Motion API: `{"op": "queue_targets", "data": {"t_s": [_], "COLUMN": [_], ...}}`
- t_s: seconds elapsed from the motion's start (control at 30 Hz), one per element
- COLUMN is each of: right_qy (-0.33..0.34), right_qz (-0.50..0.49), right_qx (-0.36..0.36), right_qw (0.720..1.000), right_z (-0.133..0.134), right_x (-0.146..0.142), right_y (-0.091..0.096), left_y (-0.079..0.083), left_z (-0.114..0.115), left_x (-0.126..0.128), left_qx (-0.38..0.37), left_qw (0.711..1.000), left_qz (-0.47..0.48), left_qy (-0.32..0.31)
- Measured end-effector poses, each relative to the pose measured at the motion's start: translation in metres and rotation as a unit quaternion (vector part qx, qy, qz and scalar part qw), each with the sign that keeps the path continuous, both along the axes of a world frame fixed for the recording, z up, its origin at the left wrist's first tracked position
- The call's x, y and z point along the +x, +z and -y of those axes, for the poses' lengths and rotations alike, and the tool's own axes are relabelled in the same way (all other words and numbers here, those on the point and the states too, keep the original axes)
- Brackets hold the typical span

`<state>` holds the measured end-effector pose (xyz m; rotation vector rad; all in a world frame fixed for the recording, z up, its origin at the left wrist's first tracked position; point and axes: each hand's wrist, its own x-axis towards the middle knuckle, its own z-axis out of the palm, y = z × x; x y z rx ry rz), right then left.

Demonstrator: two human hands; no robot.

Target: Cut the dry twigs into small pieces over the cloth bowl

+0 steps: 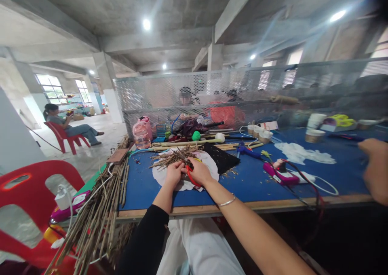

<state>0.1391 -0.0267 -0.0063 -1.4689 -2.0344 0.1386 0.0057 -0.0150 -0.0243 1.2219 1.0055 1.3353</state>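
Observation:
My right hand [196,170] is closed around the red-handled scissors [192,177], whose dark blades point forward and left over a pile of short cut twigs [169,157]. Close beside it, my left hand [175,173] is closed in a pinch near the blades; what its fingers hold is too small to make out. Both hands are above a round white cloth [212,161] on the blue table [251,186], and the twigs lie on that cloth. A black sheet [221,157] touches the cloth's right side.
Long sticks [100,202] overhang the table's left edge beside a red chair [39,194]. Power strips [281,174], paper cups [315,135] and a glue gun [248,150] lie to the right. Another person's hand [376,166] is at far right. A mesh partition [163,93] stands behind.

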Motion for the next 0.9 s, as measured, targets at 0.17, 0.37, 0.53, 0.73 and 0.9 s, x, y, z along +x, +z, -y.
{"op": "queue_targets", "data": {"t_s": [0.17,0.37,0.53,0.73,0.9], "right_qy": [-0.02,-0.032,-0.028,-0.032,0.018], "right_qz": [0.033,0.065,0.073,0.084,0.072], "right_qx": [-0.034,-0.051,-0.04,-0.038,-0.001], "right_qw": [0.999,0.996,0.996,0.995,0.997], "right_z": [0.0042,-0.0004,-0.005,-0.0014,0.0], "right_x": [-0.0013,0.0008,0.0033,0.0032,0.0018], "right_y": [0.0034,-0.0007,-0.0054,-0.0018,0.0005], "left_y": [0.0007,-0.0003,-0.0054,-0.0061,-0.005], "left_z": [0.0021,0.0012,-0.0025,-0.0021,-0.0019], "left_x": [0.0009,0.0016,0.0005,0.0008,-0.002], "left_qx": [-0.007,-0.028,-0.014,-0.017,0.007], "left_qw": [1.0,0.999,0.999,1.0,0.999], "left_qz": [0.014,-0.005,-0.03,-0.022,-0.031], "left_qy": [0.006,0.026,0.035,0.013,0.015]}}
